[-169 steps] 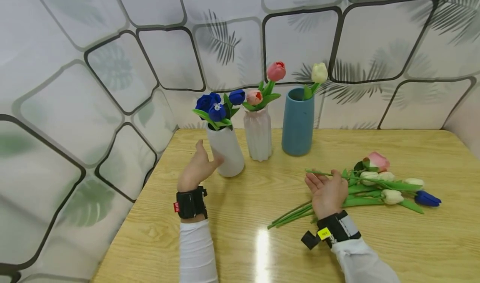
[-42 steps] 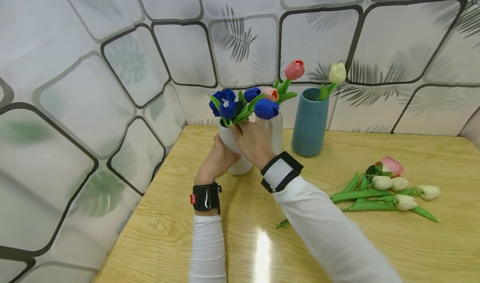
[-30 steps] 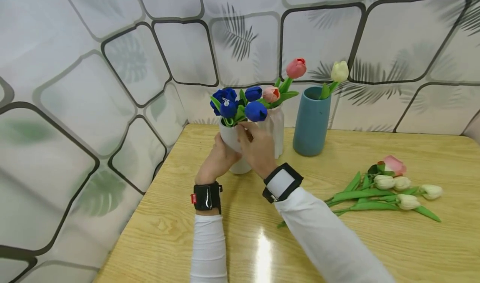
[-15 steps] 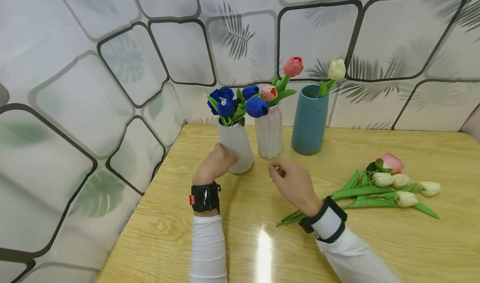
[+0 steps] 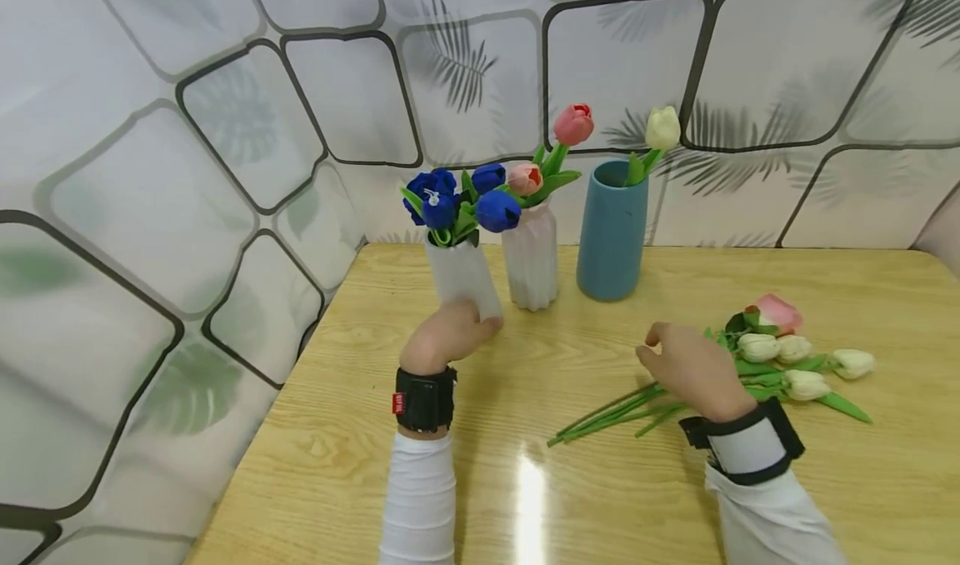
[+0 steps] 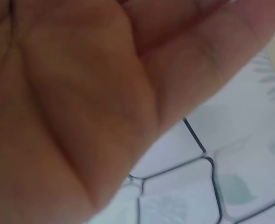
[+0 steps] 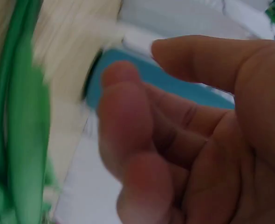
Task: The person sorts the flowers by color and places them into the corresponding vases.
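Two hands work the counter (image 5: 750, 498): the left hand (image 5: 447, 336) clasps the upright white vase (image 5: 461, 277); the right hand (image 5: 686, 367), grip loosely curled and empty, hovers over loose tulips (image 5: 750, 371) lying lengthwise, blooms rightward

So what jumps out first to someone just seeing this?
Three vases at the table's back edge: a white vase full of blue tulips, a ribbed pink vase and a teal vase. The left hand holds the white vase's base; the right hand hovers over loose tulips lying on the table.
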`<state>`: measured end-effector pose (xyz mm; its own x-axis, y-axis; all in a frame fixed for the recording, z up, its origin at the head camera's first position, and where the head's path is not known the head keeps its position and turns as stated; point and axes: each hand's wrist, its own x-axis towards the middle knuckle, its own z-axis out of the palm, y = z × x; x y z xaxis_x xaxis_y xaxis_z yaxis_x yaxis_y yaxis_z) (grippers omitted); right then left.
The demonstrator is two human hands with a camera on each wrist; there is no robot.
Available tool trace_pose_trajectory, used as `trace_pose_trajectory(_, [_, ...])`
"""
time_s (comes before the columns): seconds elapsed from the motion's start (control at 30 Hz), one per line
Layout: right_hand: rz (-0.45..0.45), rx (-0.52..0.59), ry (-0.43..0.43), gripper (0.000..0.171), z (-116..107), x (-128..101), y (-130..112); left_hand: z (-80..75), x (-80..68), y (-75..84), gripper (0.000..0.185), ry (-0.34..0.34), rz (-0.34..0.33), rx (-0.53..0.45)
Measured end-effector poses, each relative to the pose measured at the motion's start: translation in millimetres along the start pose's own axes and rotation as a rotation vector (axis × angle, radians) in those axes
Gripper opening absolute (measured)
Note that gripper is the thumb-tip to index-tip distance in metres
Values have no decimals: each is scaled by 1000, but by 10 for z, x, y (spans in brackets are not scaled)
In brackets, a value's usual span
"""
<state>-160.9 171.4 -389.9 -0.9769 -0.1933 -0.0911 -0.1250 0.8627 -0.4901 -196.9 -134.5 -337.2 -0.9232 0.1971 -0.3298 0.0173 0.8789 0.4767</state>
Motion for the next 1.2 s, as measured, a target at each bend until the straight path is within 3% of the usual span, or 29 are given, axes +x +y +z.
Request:
trace_pose_trajectory(0.17, [115,-66,46,23,-160,-56,333,90,27,152,41,-25,92,74])
trace_pose_trajectory(0.37, [78,-62,20,22,-143,-52,546,158,15,237,52,-39,58,135])
trace_pose_trajectory(0.5, [61,-47,-37,13,-100,-38,544,177,19,259,53,-41,58,122])
trace_pose_trajectory(0.63, [39,-20,-98,19,-112,-43,492,185,33,271,54,-44,60,114])
trace_pose_trajectory(0.87, [-163,92,-264,26,-16,5,366,186,36,276,56,-43,60,109])
trace_pose_trajectory(1.0, [-205,57,-270,20,89,41,329,188,31,276,56,-45,61,106])
trace_pose_trajectory(1.2, [-199,51,-280,17,98,52,314,186,28,281,56,-46,62,99])
